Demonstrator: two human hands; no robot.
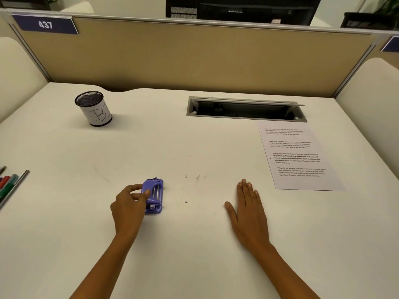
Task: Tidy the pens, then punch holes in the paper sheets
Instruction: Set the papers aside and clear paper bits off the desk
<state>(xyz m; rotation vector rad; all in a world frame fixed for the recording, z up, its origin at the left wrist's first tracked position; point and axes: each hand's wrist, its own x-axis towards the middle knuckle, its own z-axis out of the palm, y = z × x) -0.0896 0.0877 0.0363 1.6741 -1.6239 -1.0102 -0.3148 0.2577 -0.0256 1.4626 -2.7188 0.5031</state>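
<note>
A small purple hole punch (pixel 154 196) lies on the white desk (pixel 194 244) near its middle. My left hand (pixel 129 203) grips its left side between thumb and fingers. My right hand (pixel 250 210) rests flat on the desk to the right, palm down, holding nothing. A printed paper sheet (pixel 299 157) lies at the right, apart from both hands. Several coloured pens (pixel 9 184) lie at the desk's left edge, partly cut off. A black mesh pen cup (pixel 93 108) with a white label marked "B" stands at the back left; no pens stick out of it.
An open grey cable tray (pixel 246 109) is sunk into the desk at the back, just above the paper. A tan partition (pixel 194 57) closes the far side. Tiny paper dots (pixel 186 201) lie between my hands.
</note>
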